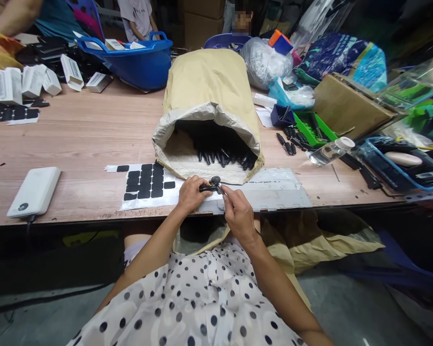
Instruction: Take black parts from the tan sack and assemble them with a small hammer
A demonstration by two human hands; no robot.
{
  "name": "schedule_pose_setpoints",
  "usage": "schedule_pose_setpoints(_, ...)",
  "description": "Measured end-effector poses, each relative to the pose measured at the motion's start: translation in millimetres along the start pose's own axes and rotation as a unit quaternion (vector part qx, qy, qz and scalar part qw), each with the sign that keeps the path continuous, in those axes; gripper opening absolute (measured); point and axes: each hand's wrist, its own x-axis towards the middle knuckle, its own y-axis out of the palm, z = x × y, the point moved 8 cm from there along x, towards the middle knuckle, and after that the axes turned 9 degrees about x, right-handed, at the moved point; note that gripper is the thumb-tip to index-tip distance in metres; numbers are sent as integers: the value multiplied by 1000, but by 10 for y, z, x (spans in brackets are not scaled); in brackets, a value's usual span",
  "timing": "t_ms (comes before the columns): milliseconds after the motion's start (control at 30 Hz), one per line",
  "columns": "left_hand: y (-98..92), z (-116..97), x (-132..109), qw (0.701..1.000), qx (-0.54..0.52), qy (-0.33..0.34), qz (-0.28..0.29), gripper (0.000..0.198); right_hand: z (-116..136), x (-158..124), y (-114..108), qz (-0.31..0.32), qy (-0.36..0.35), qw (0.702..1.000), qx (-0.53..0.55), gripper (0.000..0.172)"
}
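Over the table's front edge, my left hand (191, 193) is closed on a slim black piece (207, 188) that points to the right. My right hand (239, 210) pinches a thin shiny metal tool (220, 189), its tip meeting the black piece. A small round dark part (215, 180) sits where the two meet; which one it belongs to I cannot tell. Just beyond my hands lies a tan woven sack (209, 77), its mouth facing me, with many slim black pieces (222, 156) inside. Left of my left hand is a white sheet of black rounded stickers (144, 180).
A white power bank (34, 192) with a cable lies at left. Behind stand a blue basin (130, 62) and white boxes (9, 85). At right are a green tray (315, 129), a clear bottle (330, 151) and a blue-rimmed basket (400, 166). Other people are across the table.
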Motion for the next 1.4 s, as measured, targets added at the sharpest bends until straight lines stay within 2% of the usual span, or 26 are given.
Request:
schedule_pose_setpoints(133,-35,34,-34,999,-32,-36,-16,48,84,-11,71,23,-14,1000,-3,38)
schedule_pose_setpoints(200,-37,34,-42,998,-41,-38,-19,54,77,-22,123,40,-13,999,-20,37)
schedule_pose_setpoints(333,-24,27,-38,999,-36,-30,-13,50,-35,61,75,14,-10,998,-54,36)
schedule_pose_setpoints(433,-25,19,-32,999,-23,-24,-12,44,-228,232,-17,-18,5,994,-107,33)
schedule_pose_setpoints(567,-21,1,-28,1000,-1,-4,-11,26,-532,442,-30,-22,18,982,-189,26)
schedule_pose_setpoints(667,8,-10,-23,1000,12,16,-4,13,-685,476,17,-28,22,978,-207,24)
schedule_pose_setpoints(800,30,1,-2,999,19,26,0,10,-730,428,67,-39,26,978,-205,25)
schedule_pose_setpoints(933,-65,-83,-88,998,4,59,-4,11,-700,418,91,-30,32,978,-206,25)
schedule_pose_setpoints(1000,-119,-174,-235,995,-39,87,26,18,-686,423,92,-27,34,977,-210,25)
schedule_pose_setpoints(1033,-117,-224,-336,991,-67,102,62,23,-680,425,92,-26,35,976,-213,25)
schedule_pose_setpoints(1133,25,-346,-708,962,-102,130,218,34,-667,423,95,-26,37,974,-222,25)
schedule_pose_setpoints(1200,161,-306,-896,954,-34,116,274,34,-661,418,97,-29,39,973,-224,25)
schedule_pose_setpoints(1267,299,-141,-973,953,90,59,283,31,-655,417,100,-30,40,973,-223,24)
schedule_pose_setpoints(1333,435,43,-1001,937,199,-2,286,30,-649,419,104,-31,39,974,-221,24)
schedule_pose_setpoints(1400,571,159,-1012,921,254,-30,294,29,-646,423,106,-32,37,975,-219,24)
